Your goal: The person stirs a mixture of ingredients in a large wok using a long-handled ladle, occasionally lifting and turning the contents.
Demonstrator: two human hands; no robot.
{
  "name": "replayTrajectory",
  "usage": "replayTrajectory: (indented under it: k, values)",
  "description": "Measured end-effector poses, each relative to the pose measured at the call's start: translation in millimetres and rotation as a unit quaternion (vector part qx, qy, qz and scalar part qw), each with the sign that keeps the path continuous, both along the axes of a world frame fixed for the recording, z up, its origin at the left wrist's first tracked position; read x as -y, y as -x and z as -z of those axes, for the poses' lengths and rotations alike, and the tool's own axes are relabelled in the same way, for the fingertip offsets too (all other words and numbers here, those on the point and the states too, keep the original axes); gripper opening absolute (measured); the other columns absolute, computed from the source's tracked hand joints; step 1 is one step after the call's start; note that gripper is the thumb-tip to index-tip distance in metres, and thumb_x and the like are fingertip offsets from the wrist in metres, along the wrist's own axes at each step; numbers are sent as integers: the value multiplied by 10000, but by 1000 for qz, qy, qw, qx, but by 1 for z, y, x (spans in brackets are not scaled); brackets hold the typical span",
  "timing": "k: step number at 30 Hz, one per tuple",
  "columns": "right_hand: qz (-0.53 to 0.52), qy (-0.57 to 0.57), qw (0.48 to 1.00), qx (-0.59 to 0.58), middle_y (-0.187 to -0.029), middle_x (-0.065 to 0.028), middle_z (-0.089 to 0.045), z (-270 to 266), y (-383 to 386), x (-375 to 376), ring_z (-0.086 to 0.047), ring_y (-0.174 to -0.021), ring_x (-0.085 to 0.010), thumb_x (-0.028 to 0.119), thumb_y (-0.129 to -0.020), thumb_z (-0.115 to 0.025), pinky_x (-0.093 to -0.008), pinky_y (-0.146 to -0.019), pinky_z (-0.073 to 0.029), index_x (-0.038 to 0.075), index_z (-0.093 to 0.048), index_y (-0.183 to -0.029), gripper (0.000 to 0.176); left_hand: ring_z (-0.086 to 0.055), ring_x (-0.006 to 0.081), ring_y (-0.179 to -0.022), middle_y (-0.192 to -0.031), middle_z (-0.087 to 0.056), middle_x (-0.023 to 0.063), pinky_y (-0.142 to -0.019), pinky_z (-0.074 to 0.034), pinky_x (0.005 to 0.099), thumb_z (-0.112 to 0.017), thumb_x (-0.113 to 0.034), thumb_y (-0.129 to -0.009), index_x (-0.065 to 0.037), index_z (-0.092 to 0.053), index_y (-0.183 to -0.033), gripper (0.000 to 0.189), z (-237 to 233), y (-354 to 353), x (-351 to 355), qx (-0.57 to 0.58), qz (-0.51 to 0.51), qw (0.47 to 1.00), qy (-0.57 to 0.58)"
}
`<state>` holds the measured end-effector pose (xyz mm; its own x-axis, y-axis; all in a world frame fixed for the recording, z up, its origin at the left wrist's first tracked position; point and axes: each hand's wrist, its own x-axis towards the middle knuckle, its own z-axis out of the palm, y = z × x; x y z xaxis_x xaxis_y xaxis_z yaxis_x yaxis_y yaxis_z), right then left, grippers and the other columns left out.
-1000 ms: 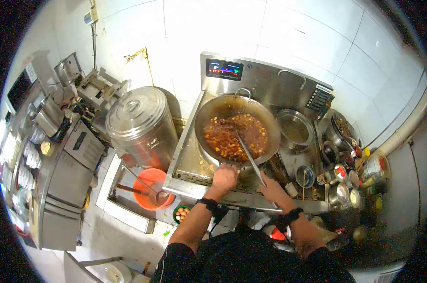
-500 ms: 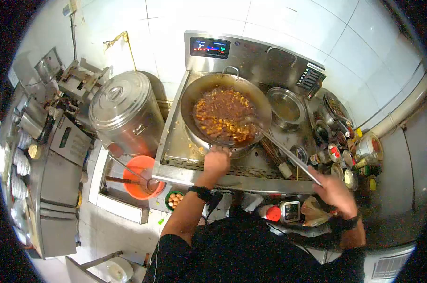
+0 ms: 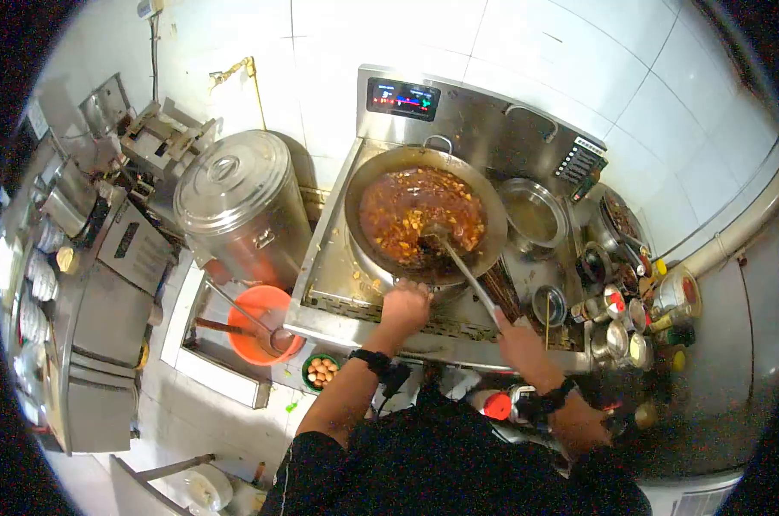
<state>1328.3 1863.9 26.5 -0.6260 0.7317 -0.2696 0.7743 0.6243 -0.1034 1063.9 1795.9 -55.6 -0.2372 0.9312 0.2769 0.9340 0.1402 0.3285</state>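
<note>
Wide metal wok [image 3: 499,215] on stove [image 3: 329,291], reddish-brown chunky stew [image 3: 420,211] inside, ladle [image 3: 465,268] slanting in

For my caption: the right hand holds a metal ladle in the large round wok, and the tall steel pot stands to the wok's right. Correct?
Not quite: the head view shows the tall steel pot left of the large round wok. The right hand does hold the metal ladle.

- Wok [image 3: 495,211]: one
- Orange basin [image 3: 250,346]: one
- Ladles [image 3: 467,273] [image 3: 239,308]: two, one in the wok, one in the basin
- Lidded stockpot [image 3: 243,206]: one
- Lit display [image 3: 403,99]: one
- Wall tap [image 3: 235,70]: one
- Green basket [image 3: 309,378]: one
- Eggs [image 3: 323,371]: several, exact number unclear
- Hands [image 3: 406,308] [image 3: 524,348]: two
</note>
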Motion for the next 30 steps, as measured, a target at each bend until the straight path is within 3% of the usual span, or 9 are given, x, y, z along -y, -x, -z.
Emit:
replayTrajectory:
  k: [4,7,10,16,19,22,23,26,30]
  values:
    - [58,19,998,-10,-829,-291,-645,24,44,-4,-642,-741,-455,200,-928,-532,-550,-714,-488,174,-275,-1537,662,-627,322,-880,-855,-657,142,-708,-552,440,-578,-285,-918,-52,-620,-852,246,10,4,-5,-2,10,1000,-4]
    - [47,47,987,-144,-883,-309,-643,63,59,-19,-643,-751,-451,189,-926,-548,-553,-693,-483,173,-239,-1553,699,-625,321,-875,-836,-654,143,-702,-548,436,-589,-267,-913,-50,-615,-832,232,6,4,0,9,27,999,-38]
    - [-1,43,959,-279,-796,-230,-637,99,81,-31,-627,-633,-336,178,-940,-564,-470,-594,-489,167,-227,-1561,706,-626,324,-866,-827,-652,146,-701,-547,429,-592,-249,-911,-50,-611,-818,220,10,4,1,4,36,997,-71]
    - [183,433,796,-381,-672,26,-413,38,91,-6,-418,-538,-77,147,-975,-539,-263,-451,-374,180,-285,-1555,634,-627,327,-839,-819,-652,144,-701,-548,424,-575,-266,-917,-50,-611,-830,235,1,0,1,-8,12,998,-66]
    - [196,512,741,-387,-674,38,-410,28,70,-4,-386,-509,-72,140,-971,-531,-250,-435,-349,200,-281,-1557,639,-625,325,-876,-840,-655,141,-712,-552,425,-561,-283,-927,-47,-615,-838,258,8,0,-1,-12,12,998,-58]
    - [179,477,805,-306,-672,42,-403,-7,45,4,-356,-494,-66,142,-968,-532,-235,-429,-340,209,-257,-1564,659,-615,319,-960,-909,-664,138,-738,-557,432,-548,-291,-936,-46,-628,-887,263,21,0,-6,-31,20,999,-3]
    - [164,517,790,-287,-670,41,-411,-14,31,-1,-375,-515,-55,151,-963,-540,-220,-436,-337,212,-255,-1565,668,-608,316,-980,-928,-663,134,-745,-558,436,-544,-295,-939,-50,-630,-907,262,10,-1,-3,-12,14,1000,15]
    - [135,417,882,-175,-678,41,-434,-38,1,-7,-409,-546,-50,167,-957,-550,-221,-458,-353,213,-276,-1559,663,-594,310,-1024,-976,-662,123,-766,-560,445,-536,-308,-944,-63,-635,-961,264,-7,-3,0,14,5,998,53]
    - [-99,88,980,-151,-801,-126,-599,14,-61,-41,-595,-648,-296,342,-934,-558,-409,-660,-524,203,-320,-1533,660,-609,337,-919,-909,-660,144,-746,-544,466,-539,-312,-942,-72,-639,-923,261,23,0,-8,-7,6,1000,-28]
